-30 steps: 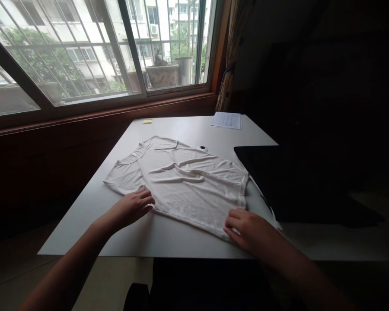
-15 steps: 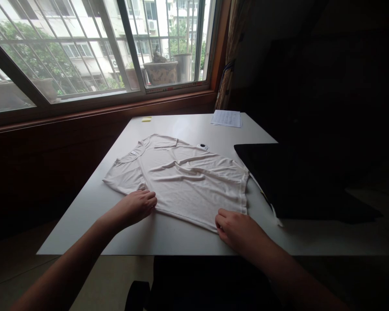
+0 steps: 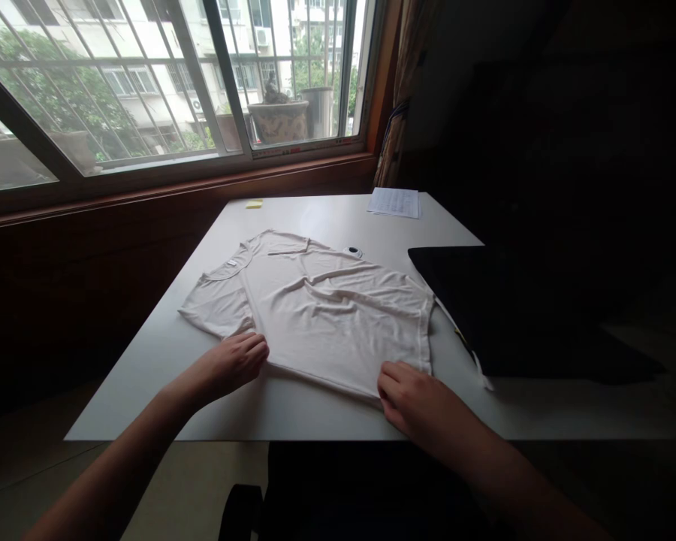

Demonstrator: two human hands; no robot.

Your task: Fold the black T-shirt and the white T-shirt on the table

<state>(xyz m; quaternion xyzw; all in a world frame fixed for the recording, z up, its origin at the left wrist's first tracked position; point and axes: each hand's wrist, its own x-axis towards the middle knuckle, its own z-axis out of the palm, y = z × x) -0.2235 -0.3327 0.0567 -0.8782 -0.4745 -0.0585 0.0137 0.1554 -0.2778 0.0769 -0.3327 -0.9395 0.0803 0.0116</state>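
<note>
A white short-sleeved T-shirt [image 3: 338, 315] lies spread on the white table [image 3: 146, 391], its collar to the left and its hem to the right, with creases across the middle. My left hand [image 3: 242, 357] is closed on the near side edge just below the near sleeve. Towards the hem, my right hand [image 3: 408, 394] pinches the same near edge. The fingertips of both hands are partly hidden behind the knuckles.
Dark cloth [image 3: 484, 315] with a pale cord lies at the table's right. A small white round object [image 3: 352, 252] sits behind the shirt. Papers [image 3: 394, 203] and a yellow note [image 3: 254, 204] lie at the far edge, below a barred window [image 3: 163, 90].
My hands have drawn very slightly apart along the shirt's near edge, both still gripping it. The shirt looks a little tauter there.
</note>
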